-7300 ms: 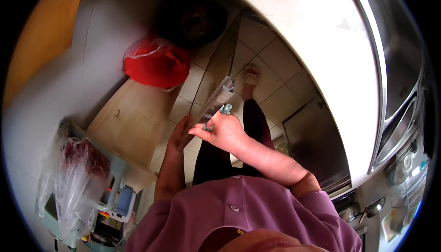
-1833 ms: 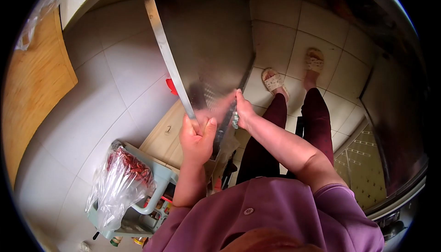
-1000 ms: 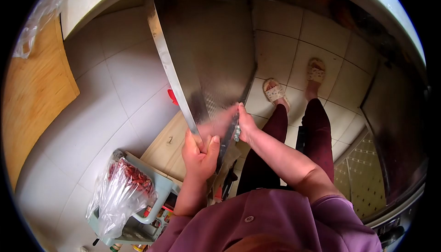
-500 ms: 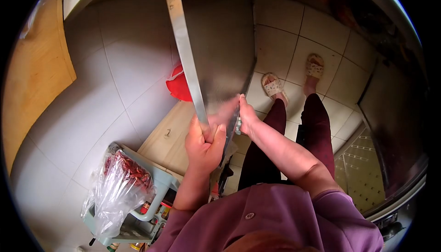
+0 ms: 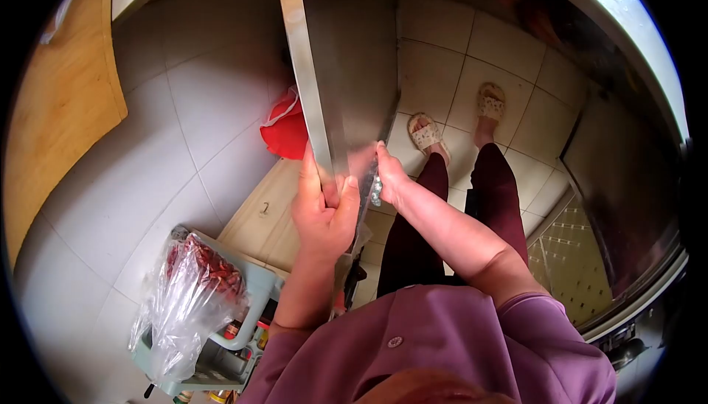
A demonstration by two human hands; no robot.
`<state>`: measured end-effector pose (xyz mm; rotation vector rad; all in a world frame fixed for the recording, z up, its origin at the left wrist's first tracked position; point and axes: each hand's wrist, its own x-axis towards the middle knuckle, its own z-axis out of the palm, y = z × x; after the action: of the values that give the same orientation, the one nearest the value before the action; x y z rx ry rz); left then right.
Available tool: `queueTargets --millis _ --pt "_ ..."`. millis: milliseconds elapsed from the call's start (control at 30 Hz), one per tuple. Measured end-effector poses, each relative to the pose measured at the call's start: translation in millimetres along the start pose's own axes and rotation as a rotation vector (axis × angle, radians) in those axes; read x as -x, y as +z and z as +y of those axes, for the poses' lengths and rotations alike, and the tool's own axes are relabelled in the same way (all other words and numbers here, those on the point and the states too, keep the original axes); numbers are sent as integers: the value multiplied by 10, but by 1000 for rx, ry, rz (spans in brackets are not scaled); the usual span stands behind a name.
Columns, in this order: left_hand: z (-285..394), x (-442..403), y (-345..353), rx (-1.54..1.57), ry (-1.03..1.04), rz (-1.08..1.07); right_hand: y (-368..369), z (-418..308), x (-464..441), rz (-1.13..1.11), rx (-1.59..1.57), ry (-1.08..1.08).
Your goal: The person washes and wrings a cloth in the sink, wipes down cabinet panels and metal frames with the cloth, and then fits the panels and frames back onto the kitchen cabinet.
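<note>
A large metal panel (image 5: 350, 57) with a pale, narrow front edge stands tilted in the middle of the head view. My left hand (image 5: 324, 212) is wrapped round its near left edge, the thumb on the inner face and the fingers on the outer side. My right hand (image 5: 391, 174) grips the panel's right edge, with a green beaded bracelet (image 5: 376, 191) at the wrist. A blurred reflection of a hand shows on the metal between them. The panel's far end runs up into shadow, and its lower end is partly hidden by my left hand.
Left of the panel are a red bag (image 5: 284, 135) and a wooden board (image 5: 258, 216) with a small hook. A grey-green rack (image 5: 258, 293) holds a clear plastic bag of dried red items (image 5: 214, 271) and jars. An orange wooden panel (image 5: 66, 116) stands far left. Slippered feet (image 5: 426, 135) are at right.
From the oldest frame, the view has swung and the panel shows its broad face. Lately its front edge has shifted right, uncovering more of the red bag; both hands keep their hold.
</note>
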<state>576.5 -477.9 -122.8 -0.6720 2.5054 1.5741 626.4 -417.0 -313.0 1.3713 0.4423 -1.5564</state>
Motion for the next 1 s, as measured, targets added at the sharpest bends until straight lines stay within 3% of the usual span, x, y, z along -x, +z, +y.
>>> queueTargets --millis 167,467,700,833,933,1000 --pt "161 33 116 -30 -72 -40 -98 -83 70 14 17 2" --pt "118 77 299 -77 5 -5 -371 -192 -4 26 75 -28" --pt "206 93 537 90 -17 27 -602 -324 120 75 128 -52" --pt "221 101 709 317 12 -3 -774 -518 219 31 182 -79" --pt "253 134 832 133 9 -2 -1002 -686 288 -126 160 -177" --pt "393 131 917 133 4 -60 -1317 -872 256 -34 416 -225"
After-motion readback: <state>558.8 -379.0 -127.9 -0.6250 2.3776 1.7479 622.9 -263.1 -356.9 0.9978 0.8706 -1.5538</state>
